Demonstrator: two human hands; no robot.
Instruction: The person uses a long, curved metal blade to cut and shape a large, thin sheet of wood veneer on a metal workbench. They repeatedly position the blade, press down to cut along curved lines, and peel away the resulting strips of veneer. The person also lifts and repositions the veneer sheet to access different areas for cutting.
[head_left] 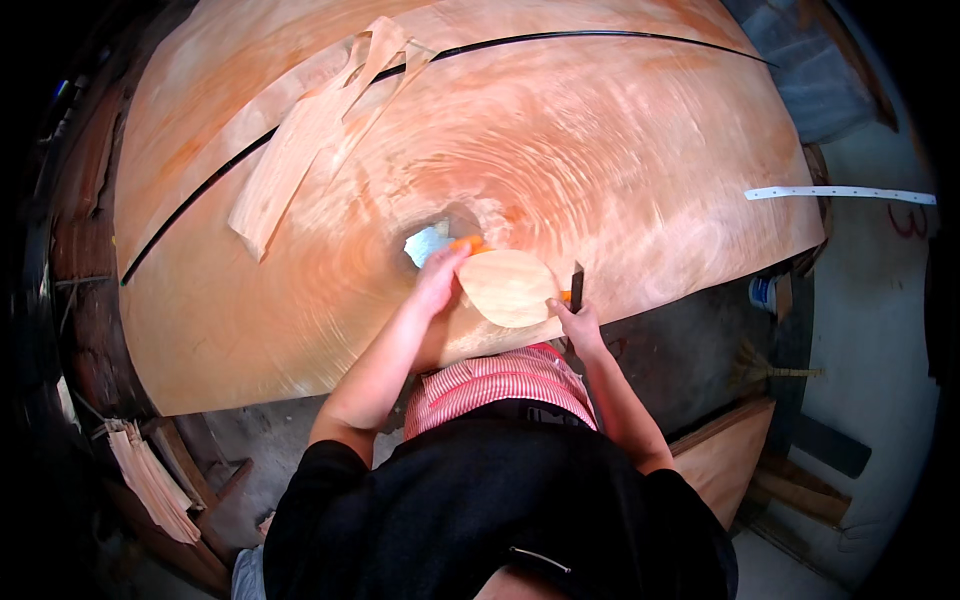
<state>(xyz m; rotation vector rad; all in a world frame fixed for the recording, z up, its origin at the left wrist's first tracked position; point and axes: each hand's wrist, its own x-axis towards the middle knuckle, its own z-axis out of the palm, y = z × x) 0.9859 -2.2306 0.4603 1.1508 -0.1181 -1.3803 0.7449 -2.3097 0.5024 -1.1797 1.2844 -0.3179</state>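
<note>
A pale, rounded veneer piece (508, 288) is held between my two hands over the near part of a large veneer sheet (640, 180). My left hand (440, 278) is closed on its left edge, next to an orange object (466, 244) whose kind I cannot make out. With its thumb on the piece's right edge, my right hand (578, 322) also grips a dark, flat, blade-like tool (577, 284) standing up from the fingers, with a bit of orange beside it. Just beyond my left hand, a ragged hole (428, 243) in the sheet shows a light bluish surface.
Long veneer offcuts (300, 150) lie on the sheet at far left, across a thin black strip (205, 185). A white perforated strip (840, 193) juts past the right edge. Right of me are a broom (755, 368) and wooden panels (725, 450); veneer scraps (150, 480) lie lower left.
</note>
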